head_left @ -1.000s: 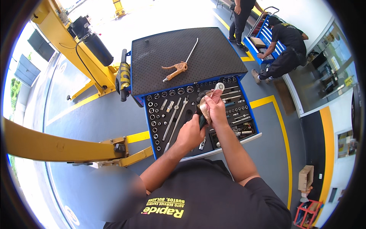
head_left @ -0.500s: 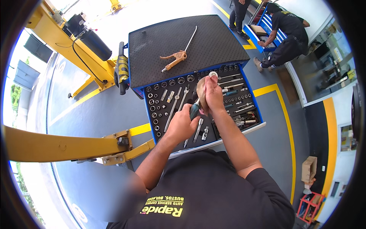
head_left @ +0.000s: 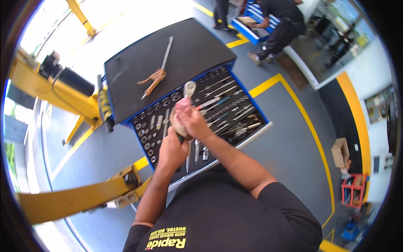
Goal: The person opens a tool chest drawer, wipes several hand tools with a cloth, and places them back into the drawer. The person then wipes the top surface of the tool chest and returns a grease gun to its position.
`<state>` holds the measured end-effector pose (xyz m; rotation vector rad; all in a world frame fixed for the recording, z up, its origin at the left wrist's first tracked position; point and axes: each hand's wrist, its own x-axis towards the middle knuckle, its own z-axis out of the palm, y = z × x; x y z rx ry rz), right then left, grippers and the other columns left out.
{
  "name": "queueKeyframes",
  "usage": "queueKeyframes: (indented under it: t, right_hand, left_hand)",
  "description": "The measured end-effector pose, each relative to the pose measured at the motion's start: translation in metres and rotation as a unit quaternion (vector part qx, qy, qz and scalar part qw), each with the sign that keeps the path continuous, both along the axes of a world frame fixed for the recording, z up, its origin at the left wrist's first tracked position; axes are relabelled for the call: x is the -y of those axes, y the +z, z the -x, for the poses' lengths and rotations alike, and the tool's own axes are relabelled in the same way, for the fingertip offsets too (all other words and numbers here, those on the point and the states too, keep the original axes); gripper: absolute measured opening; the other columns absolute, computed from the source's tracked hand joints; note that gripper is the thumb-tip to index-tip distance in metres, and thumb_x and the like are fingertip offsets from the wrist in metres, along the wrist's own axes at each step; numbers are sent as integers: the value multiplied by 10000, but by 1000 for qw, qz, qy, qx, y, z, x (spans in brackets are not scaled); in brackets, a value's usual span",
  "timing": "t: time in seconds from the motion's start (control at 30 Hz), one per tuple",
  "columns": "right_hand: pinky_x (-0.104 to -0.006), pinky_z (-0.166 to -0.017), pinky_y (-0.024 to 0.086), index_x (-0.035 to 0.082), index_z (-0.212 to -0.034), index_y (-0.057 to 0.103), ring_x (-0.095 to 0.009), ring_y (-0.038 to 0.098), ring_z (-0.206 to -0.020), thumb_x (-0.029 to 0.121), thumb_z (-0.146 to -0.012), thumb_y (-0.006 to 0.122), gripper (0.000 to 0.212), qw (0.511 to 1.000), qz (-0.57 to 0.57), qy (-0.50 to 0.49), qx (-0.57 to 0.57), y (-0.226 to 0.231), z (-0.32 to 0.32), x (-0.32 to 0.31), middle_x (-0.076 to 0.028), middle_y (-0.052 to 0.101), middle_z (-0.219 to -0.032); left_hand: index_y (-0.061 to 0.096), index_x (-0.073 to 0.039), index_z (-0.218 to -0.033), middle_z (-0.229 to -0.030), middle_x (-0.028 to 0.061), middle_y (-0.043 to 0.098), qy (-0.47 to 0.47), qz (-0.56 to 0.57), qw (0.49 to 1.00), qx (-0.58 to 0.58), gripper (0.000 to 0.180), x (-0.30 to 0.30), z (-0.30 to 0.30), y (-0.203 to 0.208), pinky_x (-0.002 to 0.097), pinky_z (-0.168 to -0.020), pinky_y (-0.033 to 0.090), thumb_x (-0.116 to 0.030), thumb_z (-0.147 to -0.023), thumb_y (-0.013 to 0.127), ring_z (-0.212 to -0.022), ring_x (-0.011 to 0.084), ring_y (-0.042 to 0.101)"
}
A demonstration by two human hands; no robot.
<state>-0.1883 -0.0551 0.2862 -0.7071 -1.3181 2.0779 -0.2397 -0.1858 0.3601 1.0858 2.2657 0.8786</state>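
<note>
Above the open drawer (head_left: 235, 147) of a tool cabinet, both my hands are on a ratchet wrench (head_left: 190, 87). My left hand (head_left: 172, 150) is closed round its dark handle, low down. My right hand (head_left: 195, 124) wraps a tan and pink cloth (head_left: 179, 124) round the shaft, below the shiny round head, which sticks out bare at the top. The cloth and fingers hide most of the shaft. Rows of sockets (head_left: 144, 139) line the drawer's left side, with several wrenches and ratchets in the dark foam beside them.
On the black cabinet top (head_left: 197, 46) lies an orange air blow gun (head_left: 157, 77). A yellow lift arm (head_left: 75, 201) reaches in at the left. Far right, a co-worker (head_left: 279, 25) bends over a blue tool cabinet (head_left: 252, 35); another person's legs (head_left: 221, 14) stand nearby.
My right hand and the cloth have slid down the ratchet toward my left hand, baring more of its head. The whole view has swung, so the cabinet sits further left and tilted.
</note>
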Motion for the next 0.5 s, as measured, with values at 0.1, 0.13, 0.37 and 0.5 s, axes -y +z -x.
queueKeyframes:
  t: [0.1, 0.13, 0.37, 0.5]
  right_hand:
    - [-332, -778, 569, 16, -1028, 705, -123, 703, -841, 259, -1039, 690, 243, 991, -41, -118, 54, -28, 19, -24, -75, 753, -932]
    - [-291, -789, 557, 35, -1077, 696, -91, 668, -845, 247, -1075, 648, 217, 994, 15, -112, 3, -34, 23, -32, -40, 725, -981]
    - [-383, -1047, 522, -38, -1284, 580, -253, 689, -1158, 238, -968, 714, 440, 991, -79, -40, 101, -12, -25, 17, -185, 698, -1205]
    - [-360, -836, 564, 31, -1086, 660, -160, 684, -893, 178, -981, 692, 184, 978, -79, -138, 136, -16, -27, -1, -66, 701, -966]
  left_hand:
    - [547, 39, -1222, -986, 332, 725, -17, 43, 996, -72, 382, -7, -12, 2, 571, -847, 547, -144, -932, 717, -962, 539, 700]
    - [551, 42, -1194, -950, 331, 721, -30, 39, 996, -81, 359, -9, -12, -2, 578, -824, 554, -154, -939, 712, -927, 537, 704]
    - [544, 54, -1215, -998, 340, 730, -76, -24, 996, 46, 399, 4, 1, -21, 555, -824, 555, -139, -929, 744, -991, 530, 700]
    - [562, 36, -1222, -925, 302, 721, -64, 15, 997, 26, 408, 9, -16, -35, 518, -792, 553, -174, -933, 759, -874, 504, 710]
